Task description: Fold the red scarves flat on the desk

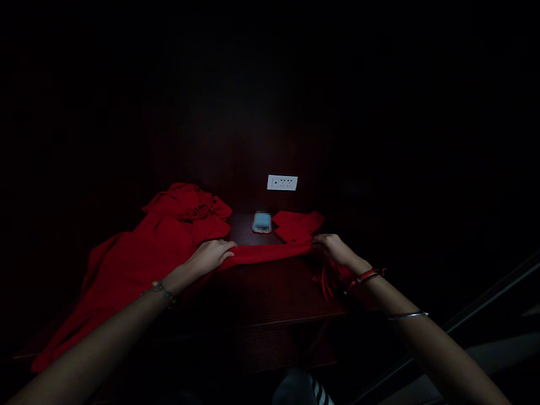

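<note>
A red fringed scarf point(270, 253) is stretched in a narrow band between my two hands, just above the dark wooden surface. My left hand point(214, 252) is closed on the band's left end, thumb toward the middle. At the other end, my right hand point(333, 247) pinches the cloth, and fringe strands hang below it. More red cloth point(143, 247) lies bunched and spread to the left, partly under my left forearm. Behind my right hand rests a folded red piece point(297, 225); whether all of it is one cloth, I cannot tell.
A small device with a blurred, lit face point(262, 222) lies at the back of the dark wooden surface point(261, 292). A white wall socket point(282, 183) is set in the dark panel behind. The surface's front edge runs below my hands. Surroundings are very dark.
</note>
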{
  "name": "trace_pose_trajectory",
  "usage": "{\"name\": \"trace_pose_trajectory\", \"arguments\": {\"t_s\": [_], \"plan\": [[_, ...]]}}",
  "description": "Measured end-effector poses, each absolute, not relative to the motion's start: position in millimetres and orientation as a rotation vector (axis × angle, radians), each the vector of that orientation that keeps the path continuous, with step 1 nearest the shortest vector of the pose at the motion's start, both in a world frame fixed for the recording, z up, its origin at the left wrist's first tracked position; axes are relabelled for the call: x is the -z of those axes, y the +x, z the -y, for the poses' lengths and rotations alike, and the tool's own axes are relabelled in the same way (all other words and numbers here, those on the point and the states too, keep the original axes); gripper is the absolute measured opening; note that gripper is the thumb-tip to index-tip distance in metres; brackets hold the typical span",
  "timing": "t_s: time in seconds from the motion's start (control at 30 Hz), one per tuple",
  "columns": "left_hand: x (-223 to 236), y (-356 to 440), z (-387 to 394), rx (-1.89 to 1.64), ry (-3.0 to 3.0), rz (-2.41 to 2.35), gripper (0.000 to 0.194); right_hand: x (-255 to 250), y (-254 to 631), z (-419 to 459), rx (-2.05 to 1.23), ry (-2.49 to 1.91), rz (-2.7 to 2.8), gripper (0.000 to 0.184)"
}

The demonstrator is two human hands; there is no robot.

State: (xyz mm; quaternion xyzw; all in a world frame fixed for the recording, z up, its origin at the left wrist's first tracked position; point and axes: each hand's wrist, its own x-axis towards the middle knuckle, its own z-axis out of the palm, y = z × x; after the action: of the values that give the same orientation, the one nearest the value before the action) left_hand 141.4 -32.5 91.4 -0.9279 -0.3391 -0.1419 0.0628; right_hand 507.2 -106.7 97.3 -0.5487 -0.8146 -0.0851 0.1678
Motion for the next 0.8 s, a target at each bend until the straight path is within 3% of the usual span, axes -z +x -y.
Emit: {"name": "trace_pose_trajectory", "arguments": {"t_s": [0.23, 0.4, 0.63, 0.8], "plan": [[-139.0, 140.1, 14.9, 0.371, -2.739, 0.958, 0.028, -142.5, 516.8, 94.9, 0.342, -1.543, 2.412, 0.021], [-160.1, 132.7, -4.4, 0.123, -2.720, 1.021, 0.022, -174.5, 515.3, 94.5, 0.441, -1.487, 2.421, 0.023], [-176.0, 131.2, -11.4, 0.554, -2.728, 1.143, 0.029, -189.1, 525.8, 93.4, 0.392, -1.493, 2.238, 0.020], [-198.7, 124.1, -7.6, 0.303, -2.930, 0.950, 0.036, -188.1, 535.9, 88.8, 0.250, -1.564, 2.302, 0.017]]}}
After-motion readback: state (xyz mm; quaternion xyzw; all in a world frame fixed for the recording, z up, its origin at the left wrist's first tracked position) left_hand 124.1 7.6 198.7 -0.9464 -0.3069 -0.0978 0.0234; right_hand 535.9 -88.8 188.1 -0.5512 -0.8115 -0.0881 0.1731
